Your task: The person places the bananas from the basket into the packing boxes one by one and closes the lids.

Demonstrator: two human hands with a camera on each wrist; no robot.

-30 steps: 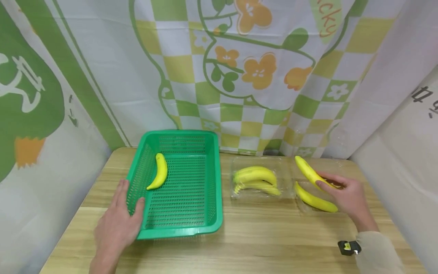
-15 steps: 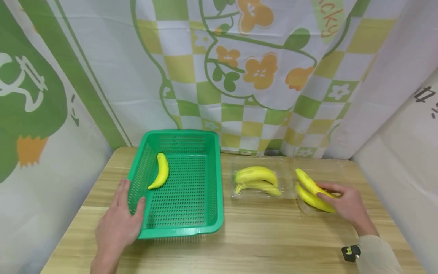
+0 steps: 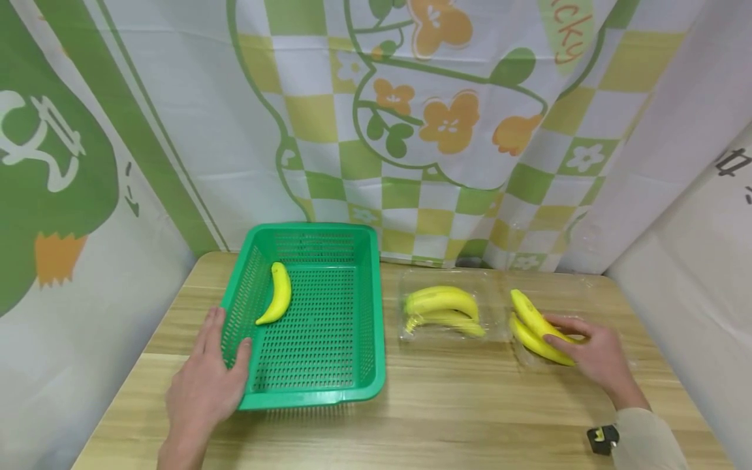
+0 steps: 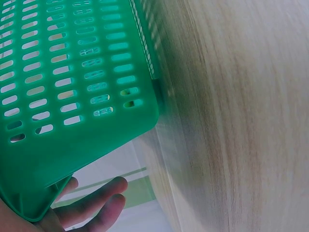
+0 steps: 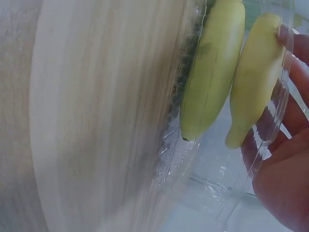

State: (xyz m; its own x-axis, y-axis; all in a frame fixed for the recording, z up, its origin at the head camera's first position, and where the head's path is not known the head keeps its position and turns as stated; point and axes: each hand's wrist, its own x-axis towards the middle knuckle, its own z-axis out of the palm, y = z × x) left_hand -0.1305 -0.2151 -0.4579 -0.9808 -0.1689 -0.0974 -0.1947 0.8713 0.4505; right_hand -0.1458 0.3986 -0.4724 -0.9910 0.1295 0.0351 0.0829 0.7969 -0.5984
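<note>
In the head view, my right hand (image 3: 599, 359) holds a yellow banana (image 3: 531, 313) between thumb and fingers at the table's right side. This banana lies against a second banana (image 3: 537, 343) in a clear plastic container (image 5: 207, 181). The right wrist view shows both bananas side by side, with fingers (image 5: 297, 77) at the outer one. My left hand (image 3: 205, 382) grips the left rim of a green perforated basket (image 3: 376, 313), thumb over the rim and fingers along the outside. A single banana (image 3: 281, 294) lies inside the basket, toward its left wall.
Between basket and right hand stands another clear plastic container (image 3: 405, 277) with bananas (image 3: 443, 300) in it. Everything rests on a wooden table (image 3: 458, 418). A patterned curtain (image 3: 411, 196) hangs along the back edge, with pale walls at both sides.
My right hand has lowered its banana down and onto the other one in the right container. The left hand and basket keep their place.
</note>
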